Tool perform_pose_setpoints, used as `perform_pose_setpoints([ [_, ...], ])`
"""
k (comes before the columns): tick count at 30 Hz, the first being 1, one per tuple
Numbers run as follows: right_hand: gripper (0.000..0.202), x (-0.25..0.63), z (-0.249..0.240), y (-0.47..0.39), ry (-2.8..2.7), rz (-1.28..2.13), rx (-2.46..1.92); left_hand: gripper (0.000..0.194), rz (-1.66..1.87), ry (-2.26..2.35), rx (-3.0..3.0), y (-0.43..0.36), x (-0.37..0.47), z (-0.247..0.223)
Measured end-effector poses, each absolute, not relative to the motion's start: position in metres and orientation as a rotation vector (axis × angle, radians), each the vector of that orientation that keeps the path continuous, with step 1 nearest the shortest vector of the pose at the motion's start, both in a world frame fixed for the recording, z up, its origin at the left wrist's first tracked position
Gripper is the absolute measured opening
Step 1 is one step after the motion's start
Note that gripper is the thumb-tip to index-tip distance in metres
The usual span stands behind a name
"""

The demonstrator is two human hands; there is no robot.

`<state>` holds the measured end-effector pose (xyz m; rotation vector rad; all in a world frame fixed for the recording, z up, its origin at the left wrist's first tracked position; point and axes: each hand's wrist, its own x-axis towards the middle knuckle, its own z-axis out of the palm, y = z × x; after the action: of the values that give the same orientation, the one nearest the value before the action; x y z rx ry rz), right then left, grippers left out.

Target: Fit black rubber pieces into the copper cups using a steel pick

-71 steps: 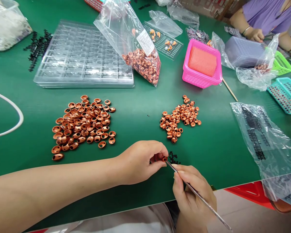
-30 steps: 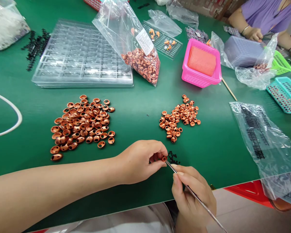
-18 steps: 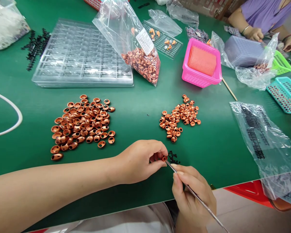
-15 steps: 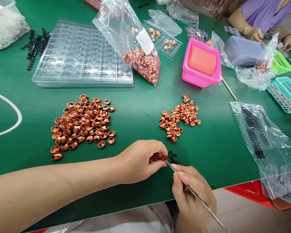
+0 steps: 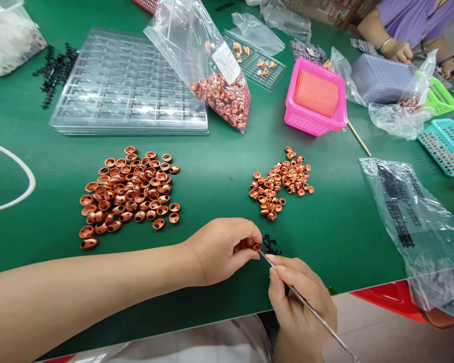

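Observation:
Near the table's front edge, my left hand [image 5: 221, 252] pinches a small copper-coloured piece [image 5: 256, 247] between thumb and fingers. My right hand [image 5: 302, 302] is closed on a thin metal tool [image 5: 306, 304], whose tip touches that piece. Just behind the tip lie small black parts [image 5: 271, 244]. Larger copper cups [image 5: 130, 191] are heaped on the left, and a pile of smaller copper pieces [image 5: 282, 181] sits behind my hands to the right.
Clear trays [image 5: 128, 85] and a bag of copper pieces [image 5: 225, 98] stand behind the piles. Right of them is a pink basket [image 5: 314, 126]. A plastic bag with black parts [image 5: 408, 212] hangs over the front edge. Another person's hands [image 5: 399, 52] are at the upper right.

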<state>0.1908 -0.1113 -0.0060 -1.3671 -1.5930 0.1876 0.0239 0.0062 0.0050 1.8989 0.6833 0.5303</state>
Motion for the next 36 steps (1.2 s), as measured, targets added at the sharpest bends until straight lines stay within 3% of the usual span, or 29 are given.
perform_pose_setpoints([
  [36,0.024,0.1875,-0.0073,-0.1085,-1.530,0.112,-1.359,0.009,0.586,0.654,1.927,0.0048,0.0244,0.0027],
])
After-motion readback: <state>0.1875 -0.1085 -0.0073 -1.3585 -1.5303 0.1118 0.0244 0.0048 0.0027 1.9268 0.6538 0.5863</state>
